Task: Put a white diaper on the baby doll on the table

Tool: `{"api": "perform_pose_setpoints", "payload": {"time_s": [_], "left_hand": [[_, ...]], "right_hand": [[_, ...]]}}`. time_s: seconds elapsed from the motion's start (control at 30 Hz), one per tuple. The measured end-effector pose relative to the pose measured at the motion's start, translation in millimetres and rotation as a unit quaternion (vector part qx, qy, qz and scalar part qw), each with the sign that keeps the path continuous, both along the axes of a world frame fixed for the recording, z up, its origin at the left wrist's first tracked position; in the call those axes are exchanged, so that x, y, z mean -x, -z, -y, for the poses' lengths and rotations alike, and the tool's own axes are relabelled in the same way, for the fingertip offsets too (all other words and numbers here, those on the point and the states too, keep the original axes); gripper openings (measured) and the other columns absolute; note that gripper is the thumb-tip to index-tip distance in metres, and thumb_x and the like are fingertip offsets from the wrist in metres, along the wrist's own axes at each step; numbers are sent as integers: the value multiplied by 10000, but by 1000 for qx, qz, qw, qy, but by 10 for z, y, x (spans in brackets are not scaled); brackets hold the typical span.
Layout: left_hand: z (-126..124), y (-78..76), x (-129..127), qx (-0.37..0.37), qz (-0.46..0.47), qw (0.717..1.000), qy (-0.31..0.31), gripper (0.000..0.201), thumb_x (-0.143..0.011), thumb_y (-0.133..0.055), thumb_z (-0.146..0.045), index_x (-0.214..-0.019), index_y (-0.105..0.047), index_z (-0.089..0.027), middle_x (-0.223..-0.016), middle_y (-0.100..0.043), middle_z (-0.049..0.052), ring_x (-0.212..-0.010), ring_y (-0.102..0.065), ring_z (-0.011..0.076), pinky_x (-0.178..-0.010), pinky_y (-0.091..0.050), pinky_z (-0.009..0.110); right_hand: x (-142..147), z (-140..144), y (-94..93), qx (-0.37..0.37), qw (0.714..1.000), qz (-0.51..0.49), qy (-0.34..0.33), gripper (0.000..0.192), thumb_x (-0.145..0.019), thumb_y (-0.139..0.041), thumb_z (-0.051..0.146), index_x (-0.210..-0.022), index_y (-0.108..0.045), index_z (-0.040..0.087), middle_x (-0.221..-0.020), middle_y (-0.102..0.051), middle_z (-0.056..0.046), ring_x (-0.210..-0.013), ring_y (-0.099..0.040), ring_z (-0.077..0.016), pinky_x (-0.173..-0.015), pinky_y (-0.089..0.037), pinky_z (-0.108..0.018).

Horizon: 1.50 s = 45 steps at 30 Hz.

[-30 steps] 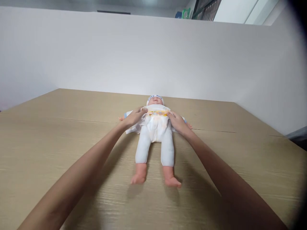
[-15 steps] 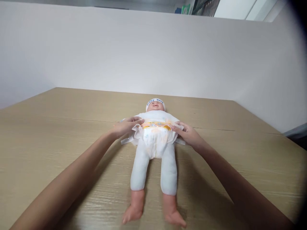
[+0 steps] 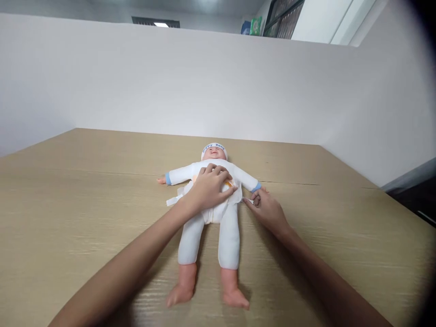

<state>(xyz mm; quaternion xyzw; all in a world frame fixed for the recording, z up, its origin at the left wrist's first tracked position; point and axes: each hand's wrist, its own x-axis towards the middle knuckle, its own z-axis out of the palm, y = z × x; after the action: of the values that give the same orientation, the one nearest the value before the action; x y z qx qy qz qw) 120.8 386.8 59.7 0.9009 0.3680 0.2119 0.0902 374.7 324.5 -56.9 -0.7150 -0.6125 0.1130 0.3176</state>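
A baby doll in white clothes and a white cap lies on its back on the wooden table, feet toward me. A white diaper with an orange-yellow band wraps its waist. My left hand lies flat on the doll's belly, pressing the diaper front down. My right hand pinches the diaper's side tab at the doll's hip, beside the doll's blue-cuffed arm. The other tab sticks out loose on the left.
White partition walls stand close behind and to the right of the table. The table's right edge drops off to a dark floor. Wide bare tabletop lies left and right of the doll.
My left hand has moved from the doll's left side onto its belly. My right hand has shifted out to pinch the side tab. The doll's arms now show, spread out.
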Motion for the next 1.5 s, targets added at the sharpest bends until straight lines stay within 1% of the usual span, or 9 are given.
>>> {"api": "perform_pose_setpoints", "payload": {"time_s": [0.2,0.37,0.6,0.73,0.83,0.97,1.1,1.27,1.5], "left_hand": [[1,128,-14,-28,-31,999,-12,650,-923,-658,-730,-1385,-717,-275,-1509,-622,93,-1396,-466,369,-1180,-419,601],[2,153,-10,-29,-31,999,-13,678,-888,-694,-730,-1398,-708,-283,-1524,-603,92,-1390,-452,378,-1178,-413,618],[-27,171,-9,-14,-12,1000,-15,728,-833,-755,-698,-1403,-668,-253,-1545,-603,81,-1407,-440,376,-1202,-400,610],[-23,165,21,10,0,1000,-21,745,-806,-799,-553,-1461,-612,-251,-1589,-580,76,-1416,-442,364,-1224,-400,611],[-39,137,76,60,7,998,-8,899,-795,-809,-600,-1573,-513,-260,-1639,-534,91,-1458,-414,382,-1236,-401,643],[-99,57,218,141,55,988,40,988,-772,-862,-582,-1616,-455,-267,-1671,-493,122,-1512,-432,374,-1290,-413,631],[-99,76,489,219,206,950,80,764,-960,-700,-606,-1605,-446,-284,-1708,-467,108,-1595,-478,247,-1358,-437,452],[-34,466,1076,165,239,956,-43,576,-1048,-563,-590,-1489,-540,-220,-1613,-557,110,-1509,-539,204,-1351,-424,426],[11,729,1576,71,11,984,-165,541,-1005,-520,-665,-1223,-617,-180,-1378,-656,139,-1327,-588,316,-1151,-469,530]], "right_hand": [[-67,-15,-62,50,994,-97,-19,698,-836,-606,850,-771,-575,155,-721,-571,-30,-655,-417,-93,-650,-212,-221],[-84,-67,-372,56,978,-184,-80,807,-797,-506,954,-760,-540,149,-746,-567,-28,-710,-470,-86,-689,-357,-208],[484,-501,-777,39,970,-188,-149,550,-908,-594,690,-843,-618,145,-821,-663,-19,-745,-544,-81,-703,-379,-202],[806,-429,-719,-10,979,-163,-118,410,-990,-581,541,-890,-627,147,-867,-681,-36,-781,-563,-99,-740,-409,-226],[870,-166,-566,-136,976,-136,-106,400,-1033,-582,538,-1110,-686,159,-1167,-713,-96,-1095,-648,-155,-995,-533,-287],[848,103,-392,-205,958,-61,-189,458,-1121,-465,433,-1510,-604,234,-1577,-580,-77,-1544,-507,-151,-1373,-407,-379],[817,122,-320,-180,953,-20,-243,583,-1141,-402,437,-1693,-446,254,-1743,-413,-53,-1688,-358,-155,-1451,-327,-427],[699,94,-260,-163,950,8,-267,625,-1150,-356,437,-1744,-364,244,-1786,-334,-42,-1728,-288,-145,-1472,-292,-417],[877,146,-576,-210,950,-13,-229,479,-1128,-465,413,-1569,-568,257,-1624,-557,-41,-1571,-481,-161,-1364,-360,-394]]}}
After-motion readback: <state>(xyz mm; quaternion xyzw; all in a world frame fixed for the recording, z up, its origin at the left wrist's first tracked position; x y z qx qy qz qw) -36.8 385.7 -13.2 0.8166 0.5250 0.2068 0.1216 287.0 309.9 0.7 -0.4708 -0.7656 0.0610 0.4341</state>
